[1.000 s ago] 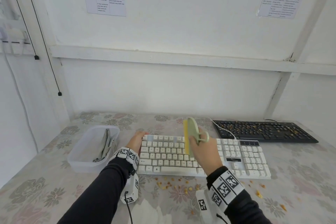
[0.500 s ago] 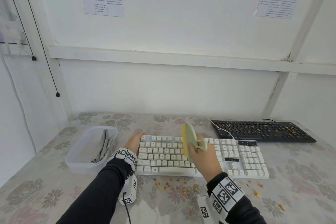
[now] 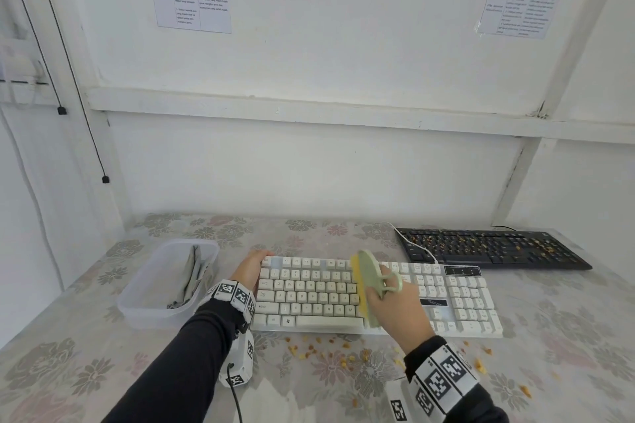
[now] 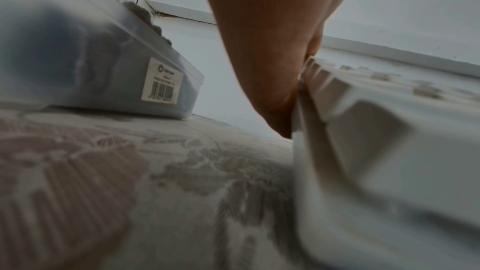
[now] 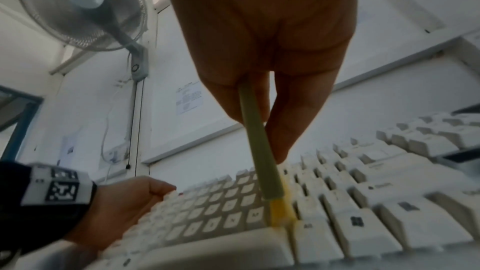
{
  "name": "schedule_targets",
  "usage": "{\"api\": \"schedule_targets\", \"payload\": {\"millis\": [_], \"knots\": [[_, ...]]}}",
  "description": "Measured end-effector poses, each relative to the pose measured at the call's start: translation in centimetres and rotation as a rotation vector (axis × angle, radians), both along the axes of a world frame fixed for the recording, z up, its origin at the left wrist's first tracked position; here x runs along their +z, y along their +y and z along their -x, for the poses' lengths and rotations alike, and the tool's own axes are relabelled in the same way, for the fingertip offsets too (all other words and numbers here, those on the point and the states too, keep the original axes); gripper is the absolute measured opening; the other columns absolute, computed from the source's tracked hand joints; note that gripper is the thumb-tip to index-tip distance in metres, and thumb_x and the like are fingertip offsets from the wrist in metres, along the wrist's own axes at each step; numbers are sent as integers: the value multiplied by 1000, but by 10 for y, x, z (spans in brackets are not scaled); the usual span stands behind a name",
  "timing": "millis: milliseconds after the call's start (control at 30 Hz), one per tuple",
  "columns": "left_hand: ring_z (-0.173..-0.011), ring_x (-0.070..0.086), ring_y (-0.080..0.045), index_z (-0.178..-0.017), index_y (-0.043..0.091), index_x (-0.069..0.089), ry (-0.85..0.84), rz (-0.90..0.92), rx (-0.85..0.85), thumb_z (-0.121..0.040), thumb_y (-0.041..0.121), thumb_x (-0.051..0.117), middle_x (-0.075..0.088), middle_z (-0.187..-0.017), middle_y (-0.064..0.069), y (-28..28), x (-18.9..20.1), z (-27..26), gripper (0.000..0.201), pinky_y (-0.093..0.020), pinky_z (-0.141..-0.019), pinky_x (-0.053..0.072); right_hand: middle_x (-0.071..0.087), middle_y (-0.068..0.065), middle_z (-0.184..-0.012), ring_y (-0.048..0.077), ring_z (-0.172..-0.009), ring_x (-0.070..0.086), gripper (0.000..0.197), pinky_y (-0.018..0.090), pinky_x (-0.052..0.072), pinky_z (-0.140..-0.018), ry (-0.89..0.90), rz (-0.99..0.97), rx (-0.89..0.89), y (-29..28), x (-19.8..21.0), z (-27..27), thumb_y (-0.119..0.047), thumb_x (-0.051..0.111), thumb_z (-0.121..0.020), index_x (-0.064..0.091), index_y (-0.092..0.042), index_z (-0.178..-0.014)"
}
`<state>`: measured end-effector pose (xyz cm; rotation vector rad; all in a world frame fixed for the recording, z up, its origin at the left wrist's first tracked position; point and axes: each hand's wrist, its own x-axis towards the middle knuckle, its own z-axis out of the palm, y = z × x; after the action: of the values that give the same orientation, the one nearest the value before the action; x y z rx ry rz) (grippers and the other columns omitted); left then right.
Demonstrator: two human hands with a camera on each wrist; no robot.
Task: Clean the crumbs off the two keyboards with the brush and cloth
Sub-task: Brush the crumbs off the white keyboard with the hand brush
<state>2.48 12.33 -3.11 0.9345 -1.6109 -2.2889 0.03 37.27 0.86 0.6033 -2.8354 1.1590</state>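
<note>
Compared with one second ago, the brush [image 3: 367, 285] sits lower and nearer the front edge of the white keyboard [image 3: 309, 295], with its yellow bristles now down on the keys just right of the space bar. The right hand [image 3: 395, 306] pinches the pale green brush back between thumb and curled fingers, and one finger passes through the handle loop. In the right wrist view, the bristles press into the gap at the right end of the space bar. The left hand [image 3: 249, 269] holds the left end of the white keyboard; its fingers curl over the far left corner and its palm lies against the side. Crumbs [image 3: 330, 352] lie scattered on the tabletop [image 3: 86, 361] just in front of the white keyboard. The black keyboard [image 3: 491, 249] lies behind and to the right, with crumbs on its keys. A clear plastic container [image 3: 165, 285] stands left of the left hand and holds a folded grey cloth [image 3: 192, 276].
</note>
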Motion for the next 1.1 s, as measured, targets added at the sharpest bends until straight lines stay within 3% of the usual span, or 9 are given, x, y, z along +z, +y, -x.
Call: {"api": "schedule_targets", "payload": {"millis": [100,200,367,467,600,800,933,1000,1100], "knots": [[-61,53,-24,-90,13,50,2,9,2,-96,27,40,53,-68,-9,0,-1,0,18,-32,-62,47,43,-1,-56,16,-52,49,21,14,38,-38,-157,-162,-26,7,5,1,-14,50,-87,46,-9,-67],[-62,53,-24,-87,14,51,7,22,7,-95,27,41,52,-69,-9,1,-1,0,18,-32,-64,46,39,-1,-53,11,-45,42,33,11,32,-33,-113,-191,-46,10,11,2,-14,51,-87,37,-12,-57],[-63,52,-24,-83,13,51,14,37,16,-96,24,39,51,-69,-9,1,-3,2,20,-33,-63,46,47,-5,-57,8,-47,45,7,10,35,-37,32,59,-101,6,11,-1,-14,54,-88,49,-18,-89],[-61,50,-23,-81,14,50,13,37,13,-96,24,39,49,-67,-7,1,-4,4,21,-32,-62,44,43,-4,-55,7,-46,43,22,10,33,-36,-106,-131,-98,10,5,1,-18,52,-89,45,-14,-68],[-62,52,-24,-84,14,52,5,24,14,-95,27,40,52,-67,-8,0,-5,4,20,-33,-64,46,53,7,-77,17,-59,54,8,17,45,-40,-292,-163,-65,17,7,6,-11,52,-83,47,-6,-78],[-61,54,-26,-80,15,52,-2,1,22,-94,30,42,53,-67,-10,0,-6,3,23,-34,-64,48,50,1,-62,17,-53,51,18,17,40,-40,-43,8,-177,13,18,7,-15,52,-88,42,-15,-73],[-62,54,-26,-80,16,51,0,6,21,-94,31,41,52,-68,-10,2,-5,2,23,-34,-63,48,52,4,-65,14,-59,58,23,16,49,-47,-202,-170,-113,17,16,4,-13,48,-89,45,-8,-67],[-63,54,-26,-82,16,52,-3,15,22,-94,31,42,53,-70,-11,1,-4,2,21,-35,-64,48,59,10,-76,25,-79,68,11,31,58,-65,-276,-174,-89,23,20,1,-10,50,-86,53,-3,-78],[-64,56,-27,-84,16,53,-9,19,19,-93,32,43,54,-72,-11,0,-5,1,21,-37,-67,49,51,5,-72,23,-71,60,12,26,54,-57,-285,-164,-86,31,24,3,-10,51,-85,48,-4,-75]]}}
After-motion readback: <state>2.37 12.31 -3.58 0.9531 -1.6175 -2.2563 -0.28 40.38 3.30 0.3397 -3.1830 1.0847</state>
